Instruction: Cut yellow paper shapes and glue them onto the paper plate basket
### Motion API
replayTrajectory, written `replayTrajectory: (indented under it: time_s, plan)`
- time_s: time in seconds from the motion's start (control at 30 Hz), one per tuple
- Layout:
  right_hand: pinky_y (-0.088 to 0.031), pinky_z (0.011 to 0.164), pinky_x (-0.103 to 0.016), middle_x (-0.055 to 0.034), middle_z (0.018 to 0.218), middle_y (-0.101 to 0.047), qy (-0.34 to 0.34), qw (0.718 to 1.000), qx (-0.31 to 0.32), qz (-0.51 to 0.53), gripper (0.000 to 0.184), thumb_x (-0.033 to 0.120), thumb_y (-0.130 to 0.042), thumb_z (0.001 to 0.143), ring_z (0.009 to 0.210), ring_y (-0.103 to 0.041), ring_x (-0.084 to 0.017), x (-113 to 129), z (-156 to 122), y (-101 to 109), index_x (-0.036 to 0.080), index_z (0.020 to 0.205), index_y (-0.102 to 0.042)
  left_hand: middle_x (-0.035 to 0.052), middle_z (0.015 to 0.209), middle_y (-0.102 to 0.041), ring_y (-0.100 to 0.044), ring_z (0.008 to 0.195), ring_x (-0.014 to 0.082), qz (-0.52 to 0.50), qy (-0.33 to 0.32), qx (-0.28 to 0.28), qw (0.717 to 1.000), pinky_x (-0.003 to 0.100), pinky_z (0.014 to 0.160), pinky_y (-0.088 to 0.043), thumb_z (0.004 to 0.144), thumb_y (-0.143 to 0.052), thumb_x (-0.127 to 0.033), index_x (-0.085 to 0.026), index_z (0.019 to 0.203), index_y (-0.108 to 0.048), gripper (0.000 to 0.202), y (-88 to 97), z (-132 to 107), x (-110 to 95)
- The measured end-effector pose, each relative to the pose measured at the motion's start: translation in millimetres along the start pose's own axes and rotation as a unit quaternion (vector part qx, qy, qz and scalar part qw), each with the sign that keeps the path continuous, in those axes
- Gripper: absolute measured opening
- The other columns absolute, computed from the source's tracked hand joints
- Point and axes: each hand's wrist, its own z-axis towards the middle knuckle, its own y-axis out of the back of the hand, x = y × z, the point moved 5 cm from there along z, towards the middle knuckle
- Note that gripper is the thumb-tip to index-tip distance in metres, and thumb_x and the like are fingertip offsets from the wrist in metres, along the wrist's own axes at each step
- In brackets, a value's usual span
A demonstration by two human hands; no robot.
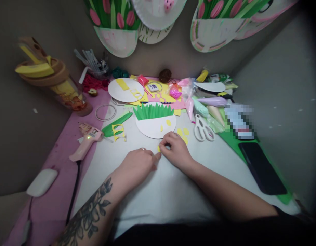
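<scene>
My right hand pinches a small yellow paper cutout between thumb and fingertips, low over the white table cover. My left hand comes in beside it, index finger reaching to the cutout's lower edge; whether it touches is unclear. That hand is loosely curled and appears to hold nothing. Just beyond both hands lies a white paper plate half with a fringed green paper strip along its top. Two yellow pieces rest on its white face. Several more yellow ovals lie right of my right hand.
A pink glue gun with a lit green light stands at left, near green paper leaves and a cut yellow scrap. White scissors, piping bags and a black phone lie right. A tall cup stands back left.
</scene>
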Motion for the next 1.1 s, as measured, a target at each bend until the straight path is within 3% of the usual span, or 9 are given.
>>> replayTrajectory:
  time_s: [0.27, 0.63, 0.87, 1.1]
  plan:
    - [-0.041, 0.072, -0.032, -0.0023, 0.075, -0.055, 0.009, 1.0, -0.002, -0.007, 0.015, 0.009, -0.058, 0.073, 0.078, -0.052, -0.02, 0.1, -0.4, -0.8, 0.02, 0.062, -0.057, 0.0044, 0.083, -0.067, -0.062, 0.079, 0.0238, 0.018, 0.016, -0.023, 0.999, 0.031, 0.06, -0.043, 0.087, -0.051, -0.022, -0.022, 0.11, -0.061, 0.025, 9.6, 1.1, -0.1]
    - [-0.042, 0.071, -0.033, -0.0023, 0.075, -0.056, 0.01, 1.0, -0.004, -0.008, 0.015, 0.01, -0.058, 0.073, 0.078, -0.052, -0.02, 0.1, -0.4, -0.7, 0.02, 0.062, -0.057, 0.0053, 0.08, -0.067, -0.063, 0.077, 0.0262, 0.032, 0.023, -0.011, 0.999, 0.033, 0.058, -0.045, 0.087, -0.052, -0.021, -0.02, 0.115, -0.059, 0.029, 6.1, 3.5, -1.3]
    - [-0.045, 0.064, -0.029, -0.0019, 0.077, -0.056, 0.003, 0.997, -0.051, 0.053, 0.013, 0.01, -0.056, 0.076, 0.072, -0.054, -0.016, -0.7, -2.7, 10.3, 0.02, 0.068, -0.058, 0.007, 0.082, -0.067, -0.062, 0.079, 0.0261, 0.042, 0.029, -0.012, 0.999, 0.034, 0.06, -0.045, 0.089, -0.049, -0.022, -0.02, 0.117, -0.057, 0.03, 5.8, 0.7, -3.1]
    - [-0.048, 0.072, -0.035, -0.0079, 0.091, -0.061, 0.157, 0.986, -0.024, -0.059, 0.022, 0.01, -0.054, 0.08, 0.085, -0.053, -0.022, 9.8, -17.7, 15.7, 0.021, 0.088, -0.07, 0.0052, 0.081, -0.067, -0.062, 0.077, 0.0235, 0.039, 0.028, -0.017, 0.999, 0.031, 0.06, -0.044, 0.089, -0.048, -0.021, -0.021, 0.119, -0.055, 0.032, 2.0, 0.0, -0.8]
